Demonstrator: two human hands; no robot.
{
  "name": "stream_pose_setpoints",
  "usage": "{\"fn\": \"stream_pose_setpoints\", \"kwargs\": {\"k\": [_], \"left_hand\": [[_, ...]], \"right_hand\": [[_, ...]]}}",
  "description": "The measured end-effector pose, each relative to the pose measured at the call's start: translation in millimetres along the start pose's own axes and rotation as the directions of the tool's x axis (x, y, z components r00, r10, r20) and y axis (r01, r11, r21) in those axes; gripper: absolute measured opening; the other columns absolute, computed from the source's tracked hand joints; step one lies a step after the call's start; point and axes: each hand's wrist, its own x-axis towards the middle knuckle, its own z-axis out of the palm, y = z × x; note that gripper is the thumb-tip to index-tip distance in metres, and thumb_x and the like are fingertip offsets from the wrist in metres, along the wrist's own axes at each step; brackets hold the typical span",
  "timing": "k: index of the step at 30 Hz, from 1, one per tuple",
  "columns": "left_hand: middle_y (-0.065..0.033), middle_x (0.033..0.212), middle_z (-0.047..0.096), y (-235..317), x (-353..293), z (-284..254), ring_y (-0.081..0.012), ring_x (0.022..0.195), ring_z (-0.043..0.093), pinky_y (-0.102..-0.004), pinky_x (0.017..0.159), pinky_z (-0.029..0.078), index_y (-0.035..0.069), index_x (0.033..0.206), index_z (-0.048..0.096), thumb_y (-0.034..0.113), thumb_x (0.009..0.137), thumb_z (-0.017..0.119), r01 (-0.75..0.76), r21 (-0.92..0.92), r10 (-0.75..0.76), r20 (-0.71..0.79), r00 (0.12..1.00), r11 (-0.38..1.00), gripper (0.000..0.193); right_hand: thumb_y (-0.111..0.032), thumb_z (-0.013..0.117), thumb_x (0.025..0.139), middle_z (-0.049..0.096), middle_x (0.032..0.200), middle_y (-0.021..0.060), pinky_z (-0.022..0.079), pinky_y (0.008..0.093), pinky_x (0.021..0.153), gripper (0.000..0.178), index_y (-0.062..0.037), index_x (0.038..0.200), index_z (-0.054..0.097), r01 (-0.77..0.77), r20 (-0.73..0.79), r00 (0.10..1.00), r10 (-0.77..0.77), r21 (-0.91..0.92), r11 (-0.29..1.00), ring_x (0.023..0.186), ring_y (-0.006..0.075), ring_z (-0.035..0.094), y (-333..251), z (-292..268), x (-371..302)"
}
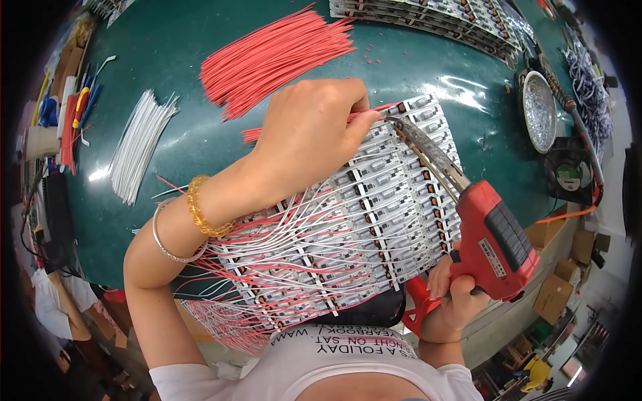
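Observation:
My left hand (311,123) reaches over the far edge of a panel of small circuit boards (418,177), its fingers pinched around red wires (381,107). My right hand (461,301) grips the handle of a red and black soldering gun (496,240) at the panel's right side. The gun's tip lies close to my left fingertips at the far row of boards; whether it touches the wire I cannot tell. Many red and white wires (281,234) fan out leftward from the boards and hang over the table's near edge.
Loose red wires (274,60) lie in a pile beyond my left hand, white wires (142,144) to the left. More board panels (435,27) are stacked at the back. On the right are a metal dish (539,110) and a small black fan (568,174).

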Motion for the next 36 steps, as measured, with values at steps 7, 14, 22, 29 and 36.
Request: {"fn": "stream_pose_setpoints", "kwargs": {"k": [7,14,22,29,36], "left_hand": [[-0.012,0.066,0.062,1,1,1,-0.0251,0.057,0.059,-0.0337,0.052,0.044,0.0,0.074,0.061,0.02,0.08,0.069,-0.013,0.004,0.013,-0.015,1.0,1.0,0.023],[-0.0122,0.068,0.062,2,-1,4,-0.0254,0.058,0.059,-0.0341,0.053,0.044,0.0,0.076,0.061,0.02,0.081,0.068,0.005,0.028,-0.005,-0.007,1.0,1.0,0.021],[-0.0101,0.075,0.057,10,-3,5,-0.0287,0.072,0.056,-0.04,0.065,0.041,0.004,0.071,0.06,0.017,0.078,0.068,-0.114,0.05,0.123,-0.223,0.967,0.992,0.016],[-0.0055,0.077,0.056,13,-10,14,-0.0228,0.072,0.052,-0.0347,0.068,0.034,0.004,0.073,0.058,0.012,0.077,0.07,-0.065,0.034,0.067,-0.057,0.996,0.997,0.015],[-0.0061,0.074,0.054,14,-12,18,-0.0239,0.07,0.051,-0.035,0.066,0.035,0.004,0.072,0.057,0.01,0.078,0.068,-0.117,0.048,0.121,-0.09,0.989,0.992,0.014]], "right_hand": [[-0.053,0.062,0.081,0.043,0.049,-0.0008,0.036,0.0212,0.039,0.081,0.0127,0.123,0.037,0.023,0.025,0.999,-0.024,0.039,0.999,0.037,0.0086,0.042,-1,-7,-2],[-0.053,0.06,0.083,0.043,0.048,-0.0003,0.037,0.022,0.037,0.082,0.0116,0.126,0.034,0.064,0.022,0.998,-0.066,0.065,0.996,0.036,0.0092,0.041,7,-11,-4],[-0.059,0.054,0.084,0.042,0.048,-0.0003,0.037,0.0227,0.037,0.085,0.0115,0.125,0.033,0.064,0.032,0.997,-0.072,0.196,0.979,0.035,0.0105,0.041,7,-23,-13],[-0.059,0.054,0.084,0.042,0.048,0.0002,0.036,0.0222,0.037,0.082,0.0115,0.121,0.035,0.053,0.055,0.997,-0.062,0.152,0.987,0.035,0.0099,0.04,11,-19,-13],[-0.058,0.055,0.083,0.041,0.047,0.0,0.037,0.0228,0.038,0.075,0.0093,0.113,0.04,0.014,0.03,0.999,-0.016,0.086,0.996,0.036,0.01,0.04,6,-12,-9]]}}
